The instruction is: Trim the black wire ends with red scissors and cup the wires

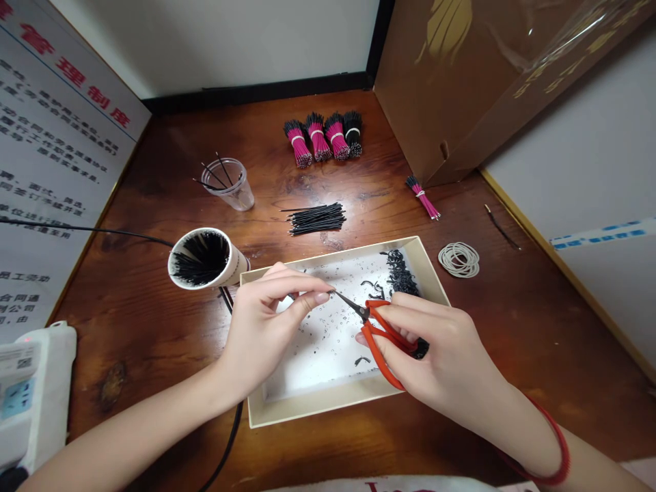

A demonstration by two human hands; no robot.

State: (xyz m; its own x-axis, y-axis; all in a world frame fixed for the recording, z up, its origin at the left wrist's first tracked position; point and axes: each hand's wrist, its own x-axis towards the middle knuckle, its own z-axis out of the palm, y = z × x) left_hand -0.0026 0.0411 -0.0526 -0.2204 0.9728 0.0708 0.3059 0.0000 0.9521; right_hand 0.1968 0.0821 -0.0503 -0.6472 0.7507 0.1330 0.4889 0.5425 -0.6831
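My left hand (271, 318) is pinched shut over a shallow beige tray (307, 410), holding a thin black piece that I cannot see well between thumb and fingertips. My right hand (435, 348) grips orange snips (382, 335); their dark blade tips meet my left fingertips. Black offcuts (400, 270) lie heaped in the tray's far right corner, with a few loose in the middle.
A white paper cup (202, 258) full of black sticks lies tilted left of the tray. Behind are a loose pile of black sticks (315, 219), a clear plastic cup (228, 183), pink-banded bundles (322, 140), rubber bands (458, 260), a cardboard box (486, 75) and a power strip (31, 389).
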